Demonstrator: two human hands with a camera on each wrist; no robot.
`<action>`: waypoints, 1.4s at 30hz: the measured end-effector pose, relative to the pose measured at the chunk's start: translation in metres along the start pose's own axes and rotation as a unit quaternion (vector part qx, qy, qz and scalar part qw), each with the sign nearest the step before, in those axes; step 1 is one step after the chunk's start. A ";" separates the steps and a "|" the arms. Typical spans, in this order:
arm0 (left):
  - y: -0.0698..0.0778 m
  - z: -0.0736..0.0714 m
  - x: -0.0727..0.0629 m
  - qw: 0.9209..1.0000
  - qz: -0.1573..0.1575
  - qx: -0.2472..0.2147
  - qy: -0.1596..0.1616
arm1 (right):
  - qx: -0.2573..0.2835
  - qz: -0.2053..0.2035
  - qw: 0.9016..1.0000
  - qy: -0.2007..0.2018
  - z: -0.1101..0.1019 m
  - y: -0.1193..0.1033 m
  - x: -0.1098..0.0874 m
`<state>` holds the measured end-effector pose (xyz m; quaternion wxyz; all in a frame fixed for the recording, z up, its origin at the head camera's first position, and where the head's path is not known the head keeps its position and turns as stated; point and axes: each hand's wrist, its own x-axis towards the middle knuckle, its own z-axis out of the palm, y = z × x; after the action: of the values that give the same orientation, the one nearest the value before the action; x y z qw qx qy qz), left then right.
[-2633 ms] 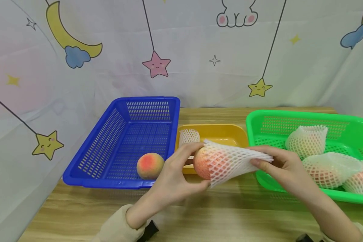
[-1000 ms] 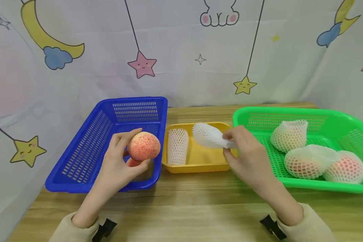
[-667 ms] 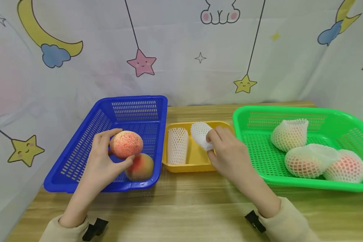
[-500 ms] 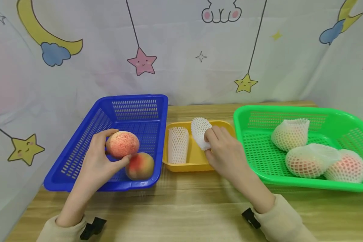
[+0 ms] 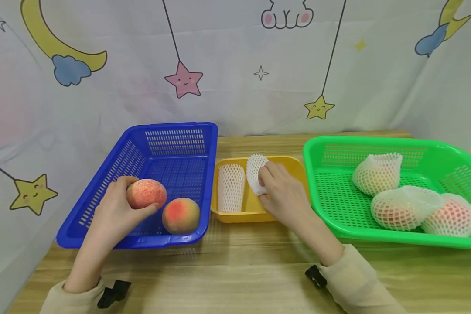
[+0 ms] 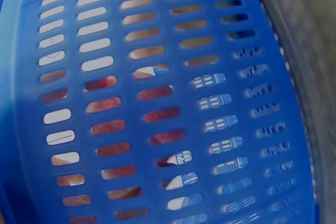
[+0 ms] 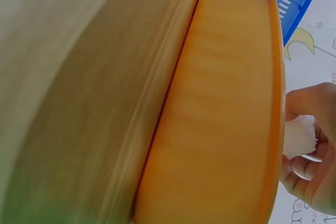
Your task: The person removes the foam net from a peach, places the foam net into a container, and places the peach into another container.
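Observation:
My left hand [image 5: 114, 211] grips a bare, red-speckled peach [image 5: 146, 194] low over the blue basket [image 5: 161, 239], near its front. A second bare peach [image 5: 181, 215] lies in the basket, just right of the held one. In the left wrist view, the basket's slotted wall [image 6: 113, 93] hides most of the hand, and red patches show through the slots. My right hand [image 5: 284, 194] pinches a white foam net sleeve [image 5: 254, 174] over the yellow tray [image 5: 267, 216]. The right wrist view shows fingers and thumb around the foam net's end [image 7: 300, 137].
Another foam net sleeve [image 5: 231, 189] lies at the left side of the yellow tray. On the right, a green basket [image 5: 322, 209] contains three peaches in foam nets, one of them a netted peach [image 5: 377, 176] at the back. A printed cloth [image 5: 235, 104] hangs behind the wooden table [image 5: 235, 270].
The net has come off the peach, which sat partly inside it. My left hand carried the peach left and down into the blue basket; my right hand brought the net over the tray.

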<state>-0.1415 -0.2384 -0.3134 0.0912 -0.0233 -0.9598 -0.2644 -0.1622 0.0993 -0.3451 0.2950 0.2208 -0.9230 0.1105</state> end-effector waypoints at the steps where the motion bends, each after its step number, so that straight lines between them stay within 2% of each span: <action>1: 0.000 0.000 0.000 1.000 -0.007 0.009 -0.006 | 0.001 -0.002 1.000 -0.002 0.001 0.000 0.001; 5: -0.002 0.001 0.000 0.998 -0.029 0.042 -0.030 | 0.003 -0.008 1.000 -0.013 0.007 0.001 0.002; 11: -0.004 0.003 -0.001 0.994 -0.039 0.073 -0.076 | -0.001 -0.012 0.999 -0.035 0.011 0.002 0.003; 16: -0.006 0.004 0.000 0.989 -0.050 0.085 -0.109 | 0.030 0.003 0.995 -0.100 0.012 0.002 0.003; 21: -0.007 0.003 0.001 0.986 -0.048 0.082 -0.137 | 0.089 0.062 0.978 -0.180 0.012 0.001 0.003; 26: -0.008 0.003 0.001 0.985 -0.038 0.079 -0.148 | 0.109 0.090 0.963 -0.230 0.011 -0.001 0.005; 29: -0.008 0.003 0.002 0.984 -0.037 0.080 -0.152 | 0.106 0.091 0.959 -0.248 0.011 -0.001 0.006; 37: -0.007 0.003 0.003 0.984 -0.039 0.086 -0.154 | 0.099 0.067 0.957 -0.263 0.010 0.000 0.007; 42: -0.006 0.004 0.001 0.985 -0.037 0.088 -0.147 | 0.096 0.066 0.957 -0.266 0.008 0.000 0.005</action>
<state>-0.1442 -0.2411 -0.3194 -0.0590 -0.0180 -0.9825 -0.1756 -0.1702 0.0946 -0.3486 0.0080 0.2076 -0.9659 0.1547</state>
